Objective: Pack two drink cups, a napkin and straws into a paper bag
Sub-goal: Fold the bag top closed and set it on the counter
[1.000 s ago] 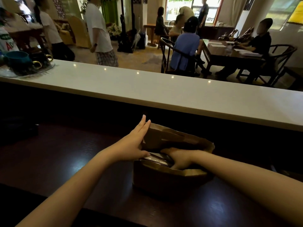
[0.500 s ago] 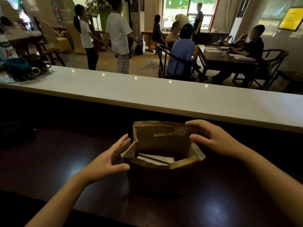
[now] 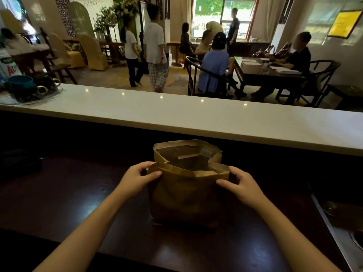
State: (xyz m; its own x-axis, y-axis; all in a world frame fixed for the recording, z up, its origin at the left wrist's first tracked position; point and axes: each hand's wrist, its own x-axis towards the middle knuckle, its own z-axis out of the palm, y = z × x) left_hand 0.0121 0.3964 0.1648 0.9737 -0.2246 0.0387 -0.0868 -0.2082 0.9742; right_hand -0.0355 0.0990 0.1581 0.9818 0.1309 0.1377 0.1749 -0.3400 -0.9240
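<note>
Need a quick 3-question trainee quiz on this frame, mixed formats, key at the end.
1. True or false: the brown paper bag stands upright on the dark wooden work surface.
2. Where does each hand grip the bag? A) its base B) the near top corners C) the far rim
3. Fill in: the teal cup sits on the white counter at the far ____.

Key: 1. True. 2. B: left hand and right hand pinch the corners. 3. left.

dark counter (image 3: pixel 78 193) open around bag (image 3: pixel 186 197); white ledge (image 3: pixel 196 118) behind.
</note>
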